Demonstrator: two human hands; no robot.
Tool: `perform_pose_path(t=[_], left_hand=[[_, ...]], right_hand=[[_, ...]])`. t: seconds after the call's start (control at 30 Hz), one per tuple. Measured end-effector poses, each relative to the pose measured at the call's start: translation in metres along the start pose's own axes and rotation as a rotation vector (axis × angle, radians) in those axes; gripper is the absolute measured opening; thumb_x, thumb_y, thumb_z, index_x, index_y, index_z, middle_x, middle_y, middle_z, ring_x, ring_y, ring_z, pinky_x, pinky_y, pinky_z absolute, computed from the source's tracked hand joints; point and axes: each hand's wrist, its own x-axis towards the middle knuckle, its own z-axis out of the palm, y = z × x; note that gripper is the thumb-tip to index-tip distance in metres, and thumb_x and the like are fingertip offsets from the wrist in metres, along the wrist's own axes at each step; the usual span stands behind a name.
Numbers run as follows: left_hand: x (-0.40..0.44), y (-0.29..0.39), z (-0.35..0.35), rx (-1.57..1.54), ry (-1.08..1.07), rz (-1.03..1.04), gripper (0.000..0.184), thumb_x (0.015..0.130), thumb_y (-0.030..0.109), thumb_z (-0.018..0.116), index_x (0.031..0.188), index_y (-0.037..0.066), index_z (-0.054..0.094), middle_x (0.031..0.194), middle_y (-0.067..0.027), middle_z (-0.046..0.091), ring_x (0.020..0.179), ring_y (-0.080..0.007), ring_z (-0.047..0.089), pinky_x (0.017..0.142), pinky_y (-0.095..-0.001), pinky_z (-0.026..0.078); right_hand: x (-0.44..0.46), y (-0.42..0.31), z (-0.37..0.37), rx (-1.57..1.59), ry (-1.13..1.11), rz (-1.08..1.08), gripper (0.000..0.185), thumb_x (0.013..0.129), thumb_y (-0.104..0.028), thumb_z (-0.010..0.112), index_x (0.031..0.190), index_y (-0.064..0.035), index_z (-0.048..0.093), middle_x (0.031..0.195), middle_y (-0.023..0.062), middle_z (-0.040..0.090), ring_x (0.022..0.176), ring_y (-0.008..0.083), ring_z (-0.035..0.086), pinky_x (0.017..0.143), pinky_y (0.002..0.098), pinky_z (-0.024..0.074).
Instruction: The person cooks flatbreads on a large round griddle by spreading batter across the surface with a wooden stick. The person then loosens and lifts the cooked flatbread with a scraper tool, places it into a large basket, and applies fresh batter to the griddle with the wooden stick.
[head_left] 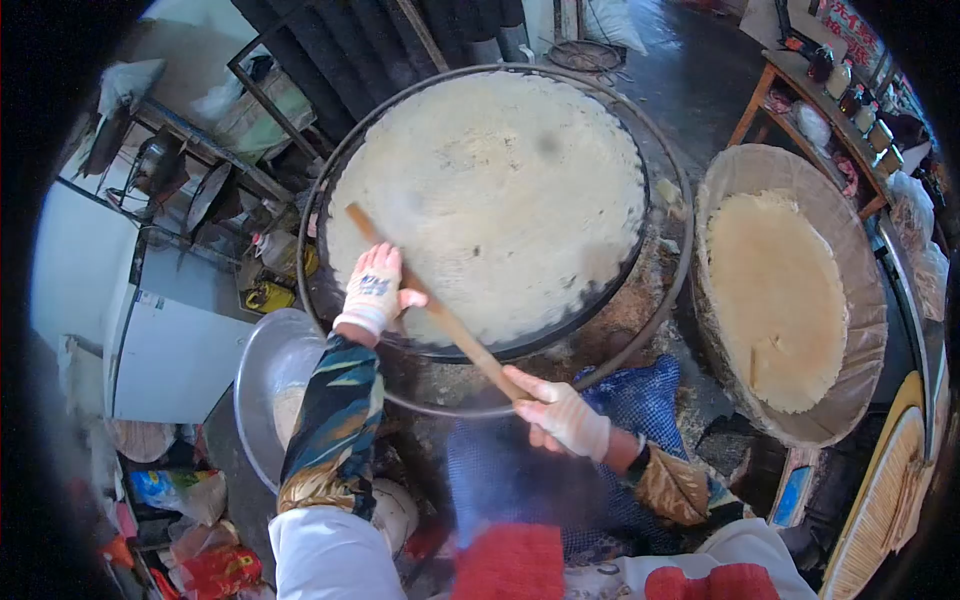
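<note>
A long flat wooden stick [460, 338] slants over the near left part of a large round griddle [540, 345]. A thin, pale, wide flatbread [500, 200] covers most of the griddle, with small dark spots and a ragged edge. My left hand [372, 290], in a whitish glove with bare fingertips, grips the stick toward its far end, thumb out to the right. Around the near end my right hand [565, 415] is closed, gloved likewise, its index finger stretched along the wood. The stick's underside and part of my left grip are hidden.
A metal ring [688, 240] surrounds the griddle. To the right stands a lined basket [860, 330] holding pale brown meal or batter. A metal basin [255, 375] sits left of my left arm. Round slatted mats [885, 490] lean at lower right; a wooden shelf [750, 105] stands behind.
</note>
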Motion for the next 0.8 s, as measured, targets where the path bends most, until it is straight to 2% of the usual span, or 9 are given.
perform_pose_path(t=[0.07,0.17,0.2,0.3,0.4,0.53,0.6,0.73,0.8], left_hand=[[-0.042,-0.004,0.003,-0.073,-0.038,-0.103,0.093,0.063,0.057,0.070,0.126,-0.006,0.044,0.134,-0.0236,0.044,0.128,-0.0394,0.038,0.108,-0.0461,0.028],[-0.130,-0.041,0.009,0.011,0.113,-0.094,0.093,0.074,0.046,0.068,0.136,-0.010,0.028,0.139,-0.0308,0.034,0.130,-0.0439,0.033,0.110,-0.0500,0.024],[-0.152,-0.026,0.017,0.038,0.084,-0.103,0.097,0.077,0.054,0.062,0.139,-0.011,0.025,0.141,-0.0320,0.031,0.131,-0.0458,0.030,0.110,-0.0516,0.022],[-0.167,0.030,-0.009,-0.097,0.225,-0.066,0.107,0.077,0.073,0.045,0.139,-0.011,0.025,0.140,-0.0339,0.030,0.132,-0.0482,0.027,0.110,-0.0534,0.020],[-0.104,0.111,-0.064,-0.189,0.314,0.141,0.099,0.079,0.068,0.050,0.137,-0.010,0.030,0.138,-0.0320,0.034,0.130,-0.0473,0.031,0.110,-0.0527,0.023],[0.018,0.211,-0.102,-0.378,0.399,0.526,0.096,0.074,0.063,0.058,0.135,-0.007,0.035,0.140,-0.0279,0.036,0.133,-0.0429,0.031,0.112,-0.0492,0.021],[0.071,0.256,-0.102,-0.401,0.380,0.655,0.097,0.072,0.061,0.062,0.135,-0.007,0.036,0.140,-0.0275,0.037,0.134,-0.0398,0.031,0.113,-0.0450,0.022],[0.142,0.266,-0.048,-0.161,0.047,0.628,0.085,0.061,0.056,0.070,0.116,-0.006,0.052,0.123,-0.0221,0.053,0.123,-0.0368,0.046,0.107,-0.0410,0.034],[0.159,0.226,-0.046,-0.145,0.093,0.561,0.082,0.058,0.058,0.070,0.109,-0.004,0.054,0.114,-0.0196,0.057,0.114,-0.0350,0.051,0.102,-0.0404,0.038]], right_hand=[[0.003,-0.001,0.016,-0.103,0.015,0.107,0.056,0.092,-0.020,0.057,0.144,-0.0300,0.036,0.065,0.0018,0.058,0.050,0.0092,0.052,0.039,0.0216,0.0442],[0.022,0.043,0.042,-0.652,0.019,-0.325,0.053,0.093,-0.027,0.055,0.143,-0.0301,0.038,0.067,0.0153,0.059,0.053,0.0240,0.057,0.055,0.0374,0.0489],[-0.009,0.022,0.040,-0.620,-0.049,-0.155,0.054,0.092,-0.029,0.055,0.143,-0.0285,0.036,0.074,0.0208,0.061,0.060,0.0323,0.060,0.062,0.0409,0.0484],[-0.064,0.065,0.025,-0.685,0.015,-0.298,0.053,0.091,-0.028,0.055,0.141,-0.0256,0.039,0.084,0.0222,0.065,0.075,0.0380,0.065,0.073,0.0443,0.0511],[-0.133,0.090,-0.002,-0.616,0.281,-0.232,0.052,0.089,-0.028,0.058,0.139,-0.0250,0.042,0.089,0.0231,0.066,0.081,0.0404,0.065,0.076,0.0428,0.0532],[-0.193,0.098,-0.012,-0.324,0.565,-0.182,0.054,0.092,-0.020,0.053,0.143,-0.0138,0.037,0.072,0.0123,0.065,0.060,0.0207,0.065,0.056,0.0312,0.0526],[-0.195,0.085,-0.005,-0.013,0.783,-0.120,0.060,0.095,-0.014,0.047,0.148,-0.0083,0.022,0.071,0.0036,0.058,0.050,0.0094,0.052,0.043,0.0247,0.0423],[-0.153,0.044,-0.023,0.288,0.577,-0.149,0.060,0.095,-0.018,0.047,0.148,-0.0066,0.023,0.052,0.0026,0.043,0.038,0.0103,0.039,0.036,0.0247,0.0302],[-0.122,0.035,-0.045,0.345,0.458,-0.214,0.060,0.095,-0.020,0.049,0.148,-0.0064,0.023,0.052,0.0021,0.043,0.037,0.0096,0.038,0.035,0.0245,0.0296]])
